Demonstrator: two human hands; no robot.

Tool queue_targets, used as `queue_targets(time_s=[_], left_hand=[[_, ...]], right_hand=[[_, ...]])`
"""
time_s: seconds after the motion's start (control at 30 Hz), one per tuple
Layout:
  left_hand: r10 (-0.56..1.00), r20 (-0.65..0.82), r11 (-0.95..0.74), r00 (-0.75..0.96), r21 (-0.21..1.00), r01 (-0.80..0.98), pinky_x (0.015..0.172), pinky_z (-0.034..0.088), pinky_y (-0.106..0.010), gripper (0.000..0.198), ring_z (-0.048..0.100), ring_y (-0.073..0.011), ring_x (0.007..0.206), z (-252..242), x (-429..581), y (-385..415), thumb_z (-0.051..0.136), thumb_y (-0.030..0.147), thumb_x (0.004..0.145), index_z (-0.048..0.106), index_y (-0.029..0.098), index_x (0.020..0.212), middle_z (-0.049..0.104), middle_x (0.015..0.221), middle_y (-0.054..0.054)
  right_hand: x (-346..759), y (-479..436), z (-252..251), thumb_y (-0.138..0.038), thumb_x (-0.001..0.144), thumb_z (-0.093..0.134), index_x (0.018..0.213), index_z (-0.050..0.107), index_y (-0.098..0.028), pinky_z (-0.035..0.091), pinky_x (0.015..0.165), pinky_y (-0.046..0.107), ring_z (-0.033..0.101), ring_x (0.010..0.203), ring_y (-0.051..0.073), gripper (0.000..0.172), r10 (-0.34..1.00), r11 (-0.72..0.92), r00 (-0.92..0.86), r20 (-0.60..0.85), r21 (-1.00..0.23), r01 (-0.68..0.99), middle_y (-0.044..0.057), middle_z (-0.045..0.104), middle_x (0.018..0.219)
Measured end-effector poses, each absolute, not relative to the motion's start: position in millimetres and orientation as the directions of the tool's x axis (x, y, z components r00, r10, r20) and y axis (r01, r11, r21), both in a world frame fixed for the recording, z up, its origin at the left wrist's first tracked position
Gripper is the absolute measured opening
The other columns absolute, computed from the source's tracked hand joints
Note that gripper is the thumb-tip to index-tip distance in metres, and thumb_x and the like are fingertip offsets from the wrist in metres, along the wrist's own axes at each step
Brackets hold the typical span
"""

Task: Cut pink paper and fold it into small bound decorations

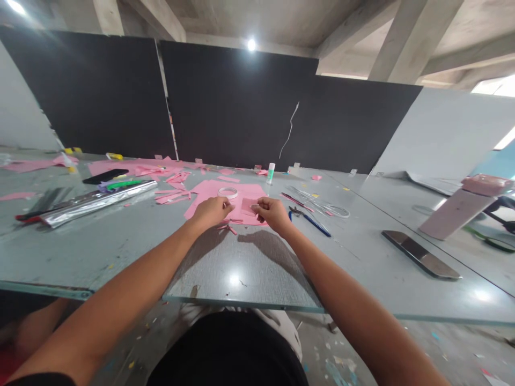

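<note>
Both my arms reach out over a grey table [249, 268]. My left hand [211, 210] and my right hand [272, 213] are closed in pinches on either side of a small pink paper piece [248, 206]. Under it lies a larger pink sheet [213, 188]. A white tape ring [227, 192] rests on that sheet just beyond my left hand. Thin pink strips [230, 229] lie by my left wrist.
Pliers with blue handles [309, 219] and scissors [322, 205] lie right of my right hand. A glue stick [271, 173] stands behind. A silver foil roll [96, 202], a black phone [105, 176] and pink scraps [171, 182] lie at left. A dark flat device [420, 253] and a pink box [456, 212] sit at right.
</note>
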State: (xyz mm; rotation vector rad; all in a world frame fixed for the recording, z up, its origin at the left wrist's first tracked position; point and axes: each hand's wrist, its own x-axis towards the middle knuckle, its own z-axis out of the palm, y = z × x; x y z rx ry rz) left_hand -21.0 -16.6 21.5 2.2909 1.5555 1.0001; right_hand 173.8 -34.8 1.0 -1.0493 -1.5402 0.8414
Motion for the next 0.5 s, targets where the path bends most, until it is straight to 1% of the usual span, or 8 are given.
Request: queue_targets(time_s=[0.03,0.1,0.17,0.2,0.27,0.37,0.43,0.5], left_hand=[[0.868,0.431,-0.470,0.245,0.557,0.684,0.053,0.032,-0.024,0.020,0.050,-0.0139,0.056,22,-19,-17,0.060,0.039,0.074,0.064,0.019,0.070,0.062,0.065,-0.002],[0.837,0.447,-0.547,0.316,0.674,0.496,0.055,0.037,-0.024,0.024,0.051,-0.0130,0.058,22,-12,-18,0.059,0.041,0.073,0.064,0.018,0.079,0.063,0.072,-0.002],[0.817,0.439,-0.563,0.373,0.746,0.357,0.054,0.038,-0.024,0.027,0.050,-0.0120,0.055,22,-6,-19,0.061,0.043,0.071,0.061,0.016,0.075,0.060,0.067,-0.001],[0.818,0.430,-0.556,0.381,0.760,0.336,0.052,0.038,-0.024,0.027,0.049,-0.0114,0.053,22,-4,-20,0.063,0.043,0.069,0.059,0.016,0.069,0.057,0.063,0.000],[0.834,0.423,-0.539,0.354,0.763,0.357,0.050,0.035,-0.023,0.026,0.046,-0.0099,0.047,21,-3,-20,0.063,0.040,0.069,0.053,0.017,0.060,0.050,0.054,0.003],[0.856,0.439,-0.516,0.272,0.746,0.421,0.048,0.032,-0.023,0.025,0.041,-0.0086,0.043,18,-7,-16,0.058,0.035,0.072,0.047,0.018,0.057,0.045,0.047,0.005],[0.856,0.460,-0.516,0.237,0.724,0.458,0.048,0.031,-0.023,0.024,0.039,-0.0086,0.043,15,-11,-11,0.057,0.034,0.073,0.047,0.019,0.057,0.043,0.046,0.006],[0.849,0.478,-0.524,0.224,0.705,0.478,0.049,0.030,-0.023,0.023,0.039,-0.0090,0.044,13,-13,-7,0.056,0.035,0.073,0.048,0.019,0.058,0.044,0.045,0.006]], right_hand=[[173,-35,1,-0.038,0.062,0.066,0.065,0.049,-0.021,0.038,0.039,0.020,0.049,0.038,0.009,0.024,0.932,0.362,-0.072,0.355,-0.911,0.197,-0.008,0.050,0.044],[171,-37,2,-0.038,0.061,0.067,0.067,0.047,-0.021,0.037,0.038,0.020,0.050,0.037,0.010,0.027,0.938,0.348,-0.072,0.340,-0.916,0.201,-0.008,0.051,0.044],[169,-39,3,-0.038,0.061,0.068,0.067,0.044,-0.022,0.037,0.037,0.019,0.050,0.037,0.010,0.029,0.940,0.342,-0.077,0.334,-0.916,0.207,-0.008,0.052,0.045],[169,-40,3,-0.037,0.062,0.067,0.068,0.044,-0.022,0.037,0.037,0.019,0.050,0.036,0.009,0.028,0.939,0.345,-0.078,0.336,-0.915,0.209,-0.008,0.052,0.045],[170,-39,4,-0.036,0.064,0.064,0.073,0.047,-0.021,0.037,0.037,0.019,0.048,0.036,0.009,0.024,0.931,0.363,-0.067,0.358,-0.906,0.216,-0.009,0.053,0.047],[178,-35,4,-0.032,0.069,0.058,0.082,0.052,-0.021,0.040,0.039,0.020,0.050,0.040,0.009,0.018,0.906,0.410,0.006,0.424,-0.878,0.249,-0.007,0.055,0.053],[188,-31,5,-0.026,0.071,0.053,0.083,0.056,-0.020,0.045,0.046,0.022,0.055,0.048,0.011,0.014,0.876,0.425,0.073,0.476,-0.835,0.349,-0.004,0.059,0.063],[200,-27,6,-0.019,0.072,0.047,0.081,0.062,-0.019,0.049,0.057,0.026,0.060,0.060,0.013,0.017,0.845,0.399,0.116,0.523,-0.759,0.515,0.001,0.065,0.075]])
